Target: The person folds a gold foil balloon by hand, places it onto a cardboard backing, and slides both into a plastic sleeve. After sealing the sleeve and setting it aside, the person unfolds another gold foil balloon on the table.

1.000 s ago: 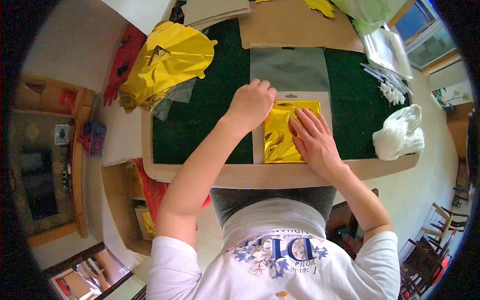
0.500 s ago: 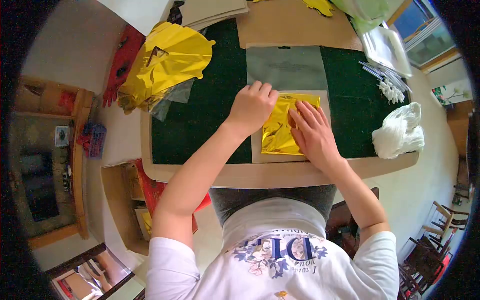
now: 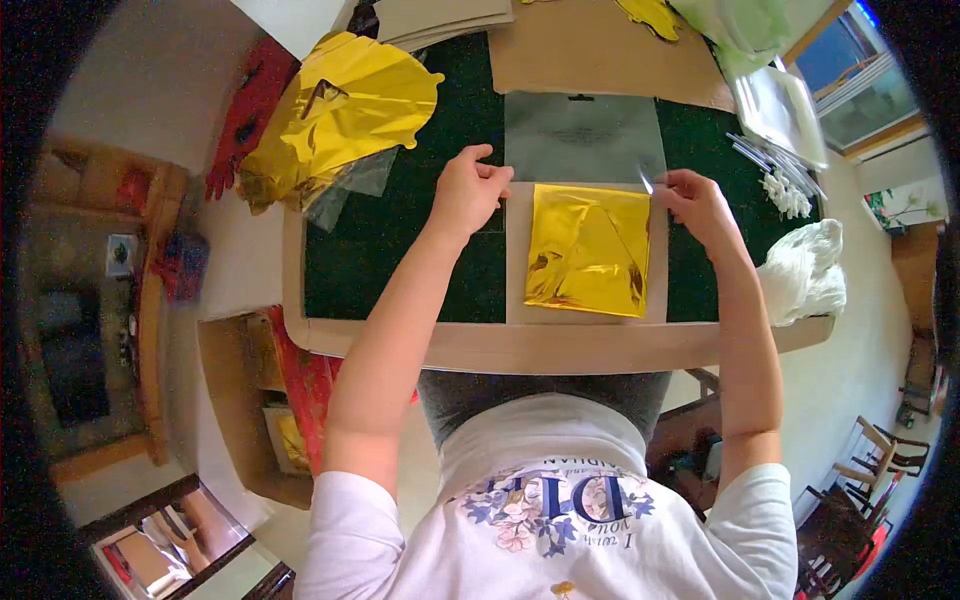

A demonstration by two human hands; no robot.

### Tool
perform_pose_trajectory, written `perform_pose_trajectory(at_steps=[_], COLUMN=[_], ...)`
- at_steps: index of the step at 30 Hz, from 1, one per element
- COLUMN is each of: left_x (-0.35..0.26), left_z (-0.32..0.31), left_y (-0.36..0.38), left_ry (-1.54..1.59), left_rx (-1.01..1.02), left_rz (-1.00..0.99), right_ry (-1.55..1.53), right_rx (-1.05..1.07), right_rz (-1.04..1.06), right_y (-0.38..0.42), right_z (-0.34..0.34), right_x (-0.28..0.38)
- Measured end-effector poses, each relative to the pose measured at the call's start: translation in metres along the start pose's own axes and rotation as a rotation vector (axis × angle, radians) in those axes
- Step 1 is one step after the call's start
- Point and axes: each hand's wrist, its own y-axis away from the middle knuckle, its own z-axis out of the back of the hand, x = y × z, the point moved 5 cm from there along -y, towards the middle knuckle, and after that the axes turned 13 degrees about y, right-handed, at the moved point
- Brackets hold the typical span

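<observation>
A folded gold foil sheet (image 3: 588, 255) lies flat on a pale cardboard piece (image 3: 515, 285) near the table's front edge. Behind it is a clear plastic bag (image 3: 585, 135) with a hanging slot at its far end. My right hand (image 3: 700, 208) pinches the bag's near right corner, where the film lifts and glints. On the opposite side, my left hand (image 3: 468, 195) has its thumb and curled fingers at the bag's left edge, with the index finger raised.
Gold foil balloons (image 3: 345, 110) are piled at the left over clear film. Cardboard sheets (image 3: 440, 20) lie at the back. White sticks (image 3: 765, 165), a white plastic bundle (image 3: 803, 270) and a clear tray (image 3: 785, 110) are at the right. Dark green matting (image 3: 400, 260) covers the table.
Both hands have left the gold foil sheet and moved apart to the plastic bag's two sides. The foil now lies uncovered, and the bag's right corner is lifted.
</observation>
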Motion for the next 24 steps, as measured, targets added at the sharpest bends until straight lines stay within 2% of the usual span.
perform_pose_trajectory(at_steps=[2,5,8,11,20,24], left_x=[0.002,0.011,0.004,0.008,0.023,0.026], left_z=[0.003,0.008,0.01,0.007,0.008,0.007], left_y=[-0.001,-0.004,0.003,0.011,0.053,0.077], left_ry=[0.037,0.046,0.215,0.307,0.303,0.313], left_rx=[-0.023,-0.11,-0.031,0.108,0.129,0.122], left_rz=[0.012,-0.11,-0.001,0.142,0.158,0.185], right_ry=[-0.142,-0.255,-0.401,-0.42,-0.378,-0.379], right_rx=[0.147,0.143,0.177,0.19,0.176,0.167], right_rz=[0.019,0.047,-0.004,-0.045,-0.078,-0.16], right_y=[-0.003,0.004,0.009,0.009,0.05,0.075], right_z=[-0.007,-0.006,-0.01,-0.014,-0.019,-0.02], right_x=[-0.008,-0.004,-0.006,-0.015,-0.01,-0.009])
